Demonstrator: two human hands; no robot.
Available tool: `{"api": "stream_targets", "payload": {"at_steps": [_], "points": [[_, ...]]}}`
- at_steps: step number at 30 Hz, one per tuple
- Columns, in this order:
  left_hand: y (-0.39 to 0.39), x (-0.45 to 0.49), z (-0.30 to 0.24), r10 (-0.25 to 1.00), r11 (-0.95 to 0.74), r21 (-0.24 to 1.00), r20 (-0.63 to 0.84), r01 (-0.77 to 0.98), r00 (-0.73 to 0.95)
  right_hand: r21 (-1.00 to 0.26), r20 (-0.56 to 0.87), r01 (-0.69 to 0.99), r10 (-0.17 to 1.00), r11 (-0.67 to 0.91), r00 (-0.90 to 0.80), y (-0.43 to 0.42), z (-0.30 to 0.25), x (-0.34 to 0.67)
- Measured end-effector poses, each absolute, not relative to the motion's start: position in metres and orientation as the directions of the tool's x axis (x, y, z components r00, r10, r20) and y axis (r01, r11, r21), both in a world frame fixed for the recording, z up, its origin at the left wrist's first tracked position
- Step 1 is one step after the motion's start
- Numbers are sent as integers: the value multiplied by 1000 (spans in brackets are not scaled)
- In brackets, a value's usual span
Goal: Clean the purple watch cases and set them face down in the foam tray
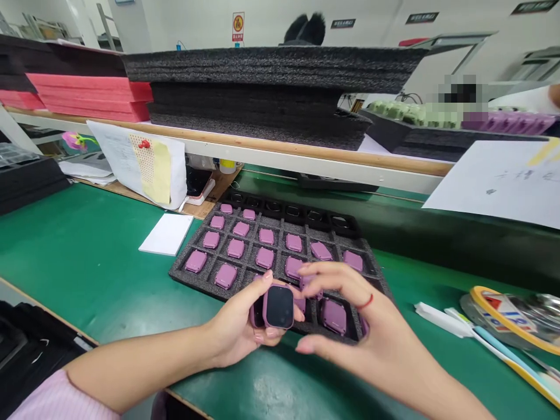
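My left hand (240,321) is closed on a purple smartwatch case (280,306), its dark glass face turned up towards me. The purple edge and dark face of a second case (257,313) show beside it, against my palm. Just to the right, my right hand (350,312) is open, thumb and fingers spread apart, with nothing visible between them. Beneath both hands lies a black foam tray (186,274) with square compartments. Several purple watch cases (226,275) sit in it, mostly back side up. My hands cover part of its near edge.
The tray's back row holds black pieces (293,211). White paper (166,233) lies left of it on the green table (87,245). A toothbrush-like tool (503,344) and a tape roll (476,297) are at right. Above runs a shelf (262,154) stacked with black foam sheets (262,70).
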State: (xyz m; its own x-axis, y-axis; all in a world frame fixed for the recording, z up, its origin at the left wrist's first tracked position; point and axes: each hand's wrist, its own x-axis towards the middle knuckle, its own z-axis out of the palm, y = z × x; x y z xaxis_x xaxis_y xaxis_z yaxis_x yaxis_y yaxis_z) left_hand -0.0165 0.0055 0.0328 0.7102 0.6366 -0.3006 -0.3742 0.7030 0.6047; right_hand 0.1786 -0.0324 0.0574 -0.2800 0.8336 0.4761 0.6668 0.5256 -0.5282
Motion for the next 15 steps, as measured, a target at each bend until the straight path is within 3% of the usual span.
{"api": "stream_targets", "payload": {"at_steps": [3,9,12,15], "points": [[4,-16,32,604,717,608,-300,-339,739,-527,568,565,757,635,-322,-39,58,158],[3,-17,28,597,726,578,-262,-372,758,-596,613,516,763,615,-202,-36,56,146],[3,-18,29,583,737,560,-242,-379,776,-706,609,447,793,548,-12,-36,60,150],[3,-19,30,581,732,561,-219,-386,784,-849,524,233,817,475,241,-36,63,156]]}}
